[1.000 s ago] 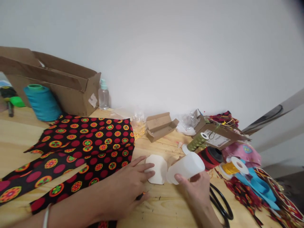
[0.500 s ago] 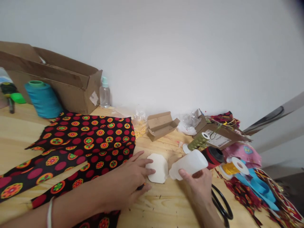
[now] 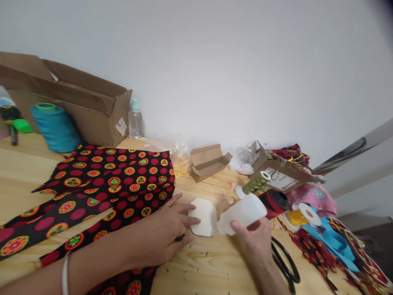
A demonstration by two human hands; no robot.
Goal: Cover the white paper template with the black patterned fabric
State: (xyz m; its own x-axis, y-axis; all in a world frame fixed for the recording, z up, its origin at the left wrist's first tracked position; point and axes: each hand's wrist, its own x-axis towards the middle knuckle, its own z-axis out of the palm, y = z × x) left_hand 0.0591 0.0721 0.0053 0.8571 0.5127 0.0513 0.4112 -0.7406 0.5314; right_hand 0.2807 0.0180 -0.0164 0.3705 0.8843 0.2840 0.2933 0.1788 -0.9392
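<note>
White bottle (image 3: 245, 211), smooth and rounded, tilts beside flat piece (image 3: 205, 217).

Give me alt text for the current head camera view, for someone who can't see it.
The right hand holds a tilted white bottle, its narrow end by a flat white piece on a wooden table; the left hand overlaps the piece's edge. Black patterned fabric lies at left, a gold spool at right.

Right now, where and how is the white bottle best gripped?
Grip the white bottle around its broad body, probably from the near right, as the right hand does: its base points right, its narrow end toward the white card, leaving that end free.
</note>
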